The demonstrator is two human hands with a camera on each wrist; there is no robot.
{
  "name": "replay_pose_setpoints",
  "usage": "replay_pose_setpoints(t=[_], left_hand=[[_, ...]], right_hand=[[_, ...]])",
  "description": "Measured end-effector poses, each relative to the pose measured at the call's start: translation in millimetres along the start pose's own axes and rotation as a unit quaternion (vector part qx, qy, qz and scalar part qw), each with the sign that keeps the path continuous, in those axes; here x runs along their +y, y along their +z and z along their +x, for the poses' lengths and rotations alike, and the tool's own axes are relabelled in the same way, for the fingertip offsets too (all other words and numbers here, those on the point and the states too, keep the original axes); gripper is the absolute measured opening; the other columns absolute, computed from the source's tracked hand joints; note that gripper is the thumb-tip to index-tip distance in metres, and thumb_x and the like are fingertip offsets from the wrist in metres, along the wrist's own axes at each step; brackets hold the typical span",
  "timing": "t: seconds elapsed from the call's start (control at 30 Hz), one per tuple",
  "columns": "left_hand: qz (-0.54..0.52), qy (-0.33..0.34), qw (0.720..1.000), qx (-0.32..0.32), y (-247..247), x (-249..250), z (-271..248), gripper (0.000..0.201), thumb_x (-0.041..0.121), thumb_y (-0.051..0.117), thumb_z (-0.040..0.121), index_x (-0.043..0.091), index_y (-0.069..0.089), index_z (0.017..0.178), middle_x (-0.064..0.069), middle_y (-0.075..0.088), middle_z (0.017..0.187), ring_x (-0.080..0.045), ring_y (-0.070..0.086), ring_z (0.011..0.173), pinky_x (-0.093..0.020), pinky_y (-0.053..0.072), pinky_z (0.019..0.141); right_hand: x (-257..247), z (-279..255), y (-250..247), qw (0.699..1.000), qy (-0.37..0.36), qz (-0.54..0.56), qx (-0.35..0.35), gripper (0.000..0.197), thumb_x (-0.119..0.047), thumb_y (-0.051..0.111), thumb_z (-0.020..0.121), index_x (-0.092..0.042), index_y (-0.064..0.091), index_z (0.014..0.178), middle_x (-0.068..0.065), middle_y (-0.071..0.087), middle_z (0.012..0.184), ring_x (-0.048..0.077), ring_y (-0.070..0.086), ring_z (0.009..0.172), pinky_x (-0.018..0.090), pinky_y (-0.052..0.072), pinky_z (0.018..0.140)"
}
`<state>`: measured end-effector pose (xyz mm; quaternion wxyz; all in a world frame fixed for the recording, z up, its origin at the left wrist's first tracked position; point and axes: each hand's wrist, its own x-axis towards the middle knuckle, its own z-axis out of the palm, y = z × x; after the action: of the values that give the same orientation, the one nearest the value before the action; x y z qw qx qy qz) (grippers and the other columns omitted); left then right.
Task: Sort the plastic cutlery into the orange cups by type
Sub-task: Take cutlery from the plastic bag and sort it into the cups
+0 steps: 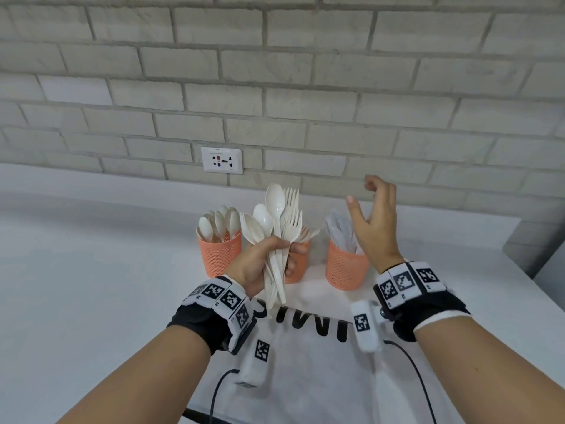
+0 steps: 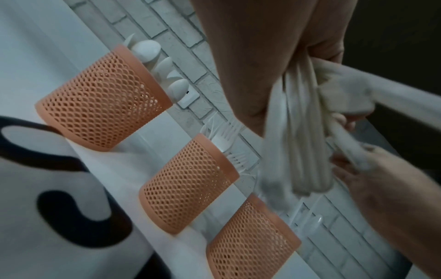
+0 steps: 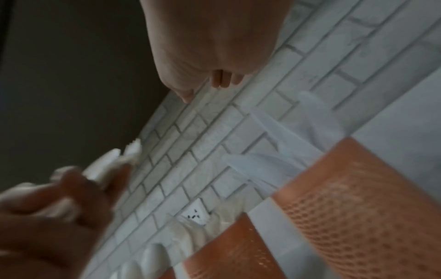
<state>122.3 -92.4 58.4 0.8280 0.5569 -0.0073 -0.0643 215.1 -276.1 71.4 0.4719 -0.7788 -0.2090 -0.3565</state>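
My left hand [image 1: 287, 249] grips a mixed bunch of white plastic spoons and forks [image 1: 276, 221] by the handles, held upright in front of the cups. The handles [image 2: 303, 143] show in the left wrist view. Three orange mesh cups stand in a row near the wall. The left cup [image 1: 218, 255] holds spoons, the middle cup [image 1: 296, 264] holds forks and is partly hidden by my left hand, and the right cup [image 1: 345, 267] holds clear knives. My right hand [image 1: 362, 194] is raised above the right cup, fingers loosely curled, holding nothing.
The cups stand on a white cloth with black letters [image 1: 305, 347] spread over a white counter [image 1: 91, 270]. A brick wall with a socket [image 1: 221, 160] runs close behind the cups. Black cables [image 1: 419, 377] trail from my wrists near the front.
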Motion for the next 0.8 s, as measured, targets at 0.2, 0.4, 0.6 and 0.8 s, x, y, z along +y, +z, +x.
replay_pose_setpoints(t=[0.2, 0.4, 0.6, 0.8], left_hand=[[-0.028, -0.002, 0.999, -0.015, 5.1, 3.1, -0.7, 0.030, 0.006, 0.030, 0.089, 0.004, 0.053, 0.107, -0.008, 0.070, 0.069, -0.015, 0.054, 0.044, -0.021, 0.044, 0.045], [-0.026, -0.013, 0.999, -0.030, 3.6, 3.8, -6.6, 0.032, 0.007, 0.028, 0.091, 0.000, 0.057, 0.102, -0.014, 0.071, 0.069, -0.020, 0.069, 0.063, -0.026, 0.057, 0.058], [-0.040, 0.038, 0.997, 0.054, -9.9, 9.4, -8.2, 0.030, 0.005, 0.041, 0.091, -0.002, 0.058, 0.114, -0.014, 0.069, 0.089, -0.022, 0.066, 0.077, -0.035, 0.056, 0.078], [-0.003, 0.050, 0.989, 0.142, -26.7, 12.6, -6.8, 0.032, 0.009, 0.054, 0.088, -0.009, 0.054, 0.115, -0.021, 0.062, 0.094, -0.031, 0.062, 0.086, -0.042, 0.054, 0.085]], right_hand=[[-48.3, -18.5, 12.1, 0.927, 0.144, 0.148, -0.313, 0.022, -0.030, 0.060, 0.088, -0.012, 0.066, 0.100, 0.005, 0.068, 0.100, 0.010, 0.065, 0.087, 0.020, 0.049, 0.084], [-65.7, -29.5, 27.3, 0.872, 0.251, 0.263, -0.328, 0.017, -0.022, 0.058, 0.091, -0.010, 0.065, 0.099, 0.008, 0.070, 0.090, 0.017, 0.068, 0.080, 0.026, 0.056, 0.074], [-76.8, -33.2, 36.6, 0.853, 0.260, 0.342, -0.298, 0.023, -0.020, 0.043, 0.098, -0.007, 0.061, 0.091, 0.004, 0.065, 0.076, 0.010, 0.065, 0.066, 0.023, 0.052, 0.065], [-80.2, -30.2, 42.7, 0.863, 0.258, 0.391, -0.190, 0.014, -0.027, 0.041, 0.099, -0.020, 0.050, 0.090, -0.002, 0.043, 0.061, 0.010, 0.042, 0.047, 0.021, 0.042, 0.046]])
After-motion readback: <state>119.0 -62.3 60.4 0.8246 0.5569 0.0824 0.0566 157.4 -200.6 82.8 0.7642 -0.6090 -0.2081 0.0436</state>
